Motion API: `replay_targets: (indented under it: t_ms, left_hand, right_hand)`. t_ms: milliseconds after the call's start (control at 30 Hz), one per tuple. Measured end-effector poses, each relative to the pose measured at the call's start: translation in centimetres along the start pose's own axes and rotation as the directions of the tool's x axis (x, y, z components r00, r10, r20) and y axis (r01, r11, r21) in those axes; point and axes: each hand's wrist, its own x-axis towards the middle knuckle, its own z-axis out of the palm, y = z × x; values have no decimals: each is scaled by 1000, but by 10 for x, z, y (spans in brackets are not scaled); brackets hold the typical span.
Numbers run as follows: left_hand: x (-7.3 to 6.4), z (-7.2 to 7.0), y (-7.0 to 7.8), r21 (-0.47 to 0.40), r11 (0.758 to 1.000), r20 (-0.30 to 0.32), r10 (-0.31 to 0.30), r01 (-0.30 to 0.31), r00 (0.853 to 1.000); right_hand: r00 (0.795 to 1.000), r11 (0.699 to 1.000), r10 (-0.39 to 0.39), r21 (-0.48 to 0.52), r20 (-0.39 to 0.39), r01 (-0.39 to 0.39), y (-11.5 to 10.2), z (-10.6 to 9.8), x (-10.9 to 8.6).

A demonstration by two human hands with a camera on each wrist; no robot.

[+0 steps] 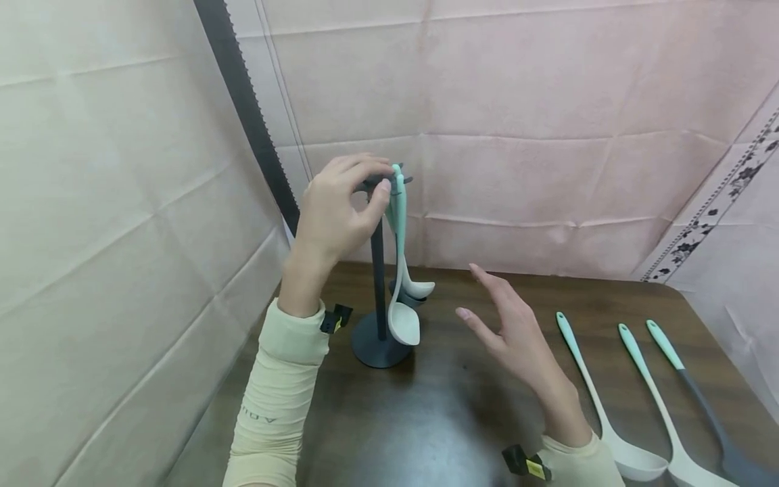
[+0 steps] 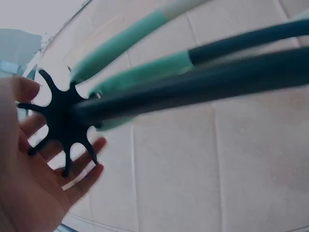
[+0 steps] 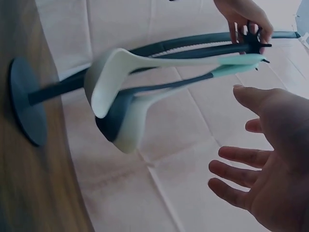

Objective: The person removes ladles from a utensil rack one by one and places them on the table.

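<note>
A dark utensil stand (image 1: 378, 287) rises from a round base, with a star-shaped crown of hooks (image 2: 59, 116) on top. My left hand (image 1: 341, 210) grips this crown from above, thumb on one side and fingers bent round the other. Ladles with mint handles hang on the hooks beside it: a pale one (image 1: 404, 323) in front, another pale one (image 3: 133, 125) behind, and one with a dark bowl (image 3: 112, 118) between them. Right of the stand, my right hand (image 1: 511, 331) is held over the table, fingers spread and nothing in it.
On the right of the brown wooden table (image 1: 438, 406) lie a white ladle (image 1: 635, 463), a second white utensil (image 1: 688, 467) and a dark-headed one (image 1: 739, 463), all with mint handle ends. Pale creased cloth (image 1: 517, 189) hangs behind the table and along the left.
</note>
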Motion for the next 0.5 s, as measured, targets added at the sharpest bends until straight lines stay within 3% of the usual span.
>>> replay_targets:
  t_ms: [267,500]
  left_hand:
    - [3,4,19,160,987,-6,-6,7,1000]
    - [3,11,16,164,985,-56,57,-47,997]
  right_hand:
    - [1000,990,-4,138,11,3,-3,18,4]
    - [1000,981,-7,195,-6,8,-11,32,5]
